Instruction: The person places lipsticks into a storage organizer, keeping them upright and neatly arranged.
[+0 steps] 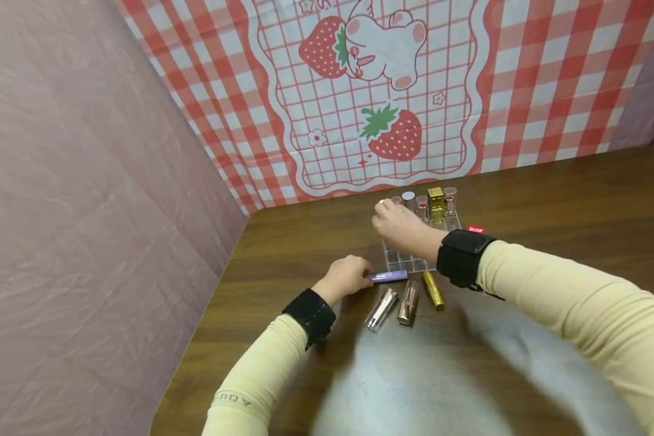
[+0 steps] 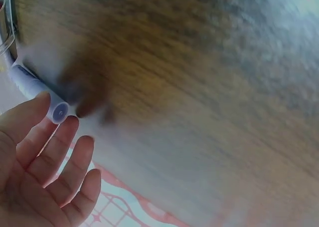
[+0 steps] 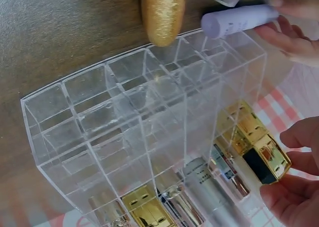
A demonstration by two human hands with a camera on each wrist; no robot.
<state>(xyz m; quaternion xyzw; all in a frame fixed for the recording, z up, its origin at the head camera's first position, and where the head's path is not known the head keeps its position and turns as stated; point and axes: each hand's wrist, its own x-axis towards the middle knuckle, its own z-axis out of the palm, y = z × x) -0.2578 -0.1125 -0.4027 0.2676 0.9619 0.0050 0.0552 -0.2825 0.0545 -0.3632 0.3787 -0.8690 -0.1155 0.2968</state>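
Observation:
My left hand [image 1: 349, 277] pinches one end of a slim purple cosmetic tube [image 1: 389, 276] between thumb and fingers. That tube lies at the near left corner of a clear plastic lipstick organizer [image 3: 65, 102]. Over the organizer's far left corner, my right hand [image 1: 406, 229] grips a square gold lipstick [image 3: 249, 139] by its end, as the right wrist view shows. The lipstick's other end sits within a corner compartment. From the head view, my right hand hides most of this lipstick and part of the organizer.
Along the organizer's back row stand a silver-grey tube [image 1: 409, 198], another square gold lipstick [image 1: 436, 203] and clear-capped lipsticks [image 1: 450, 200]. In front lie a clear-and-rose-gold lipstick [image 1: 381, 309], a rose-gold one [image 1: 408, 303] and a glittery gold tube [image 1: 433, 290]. A red tag [image 1: 476, 229] is at right.

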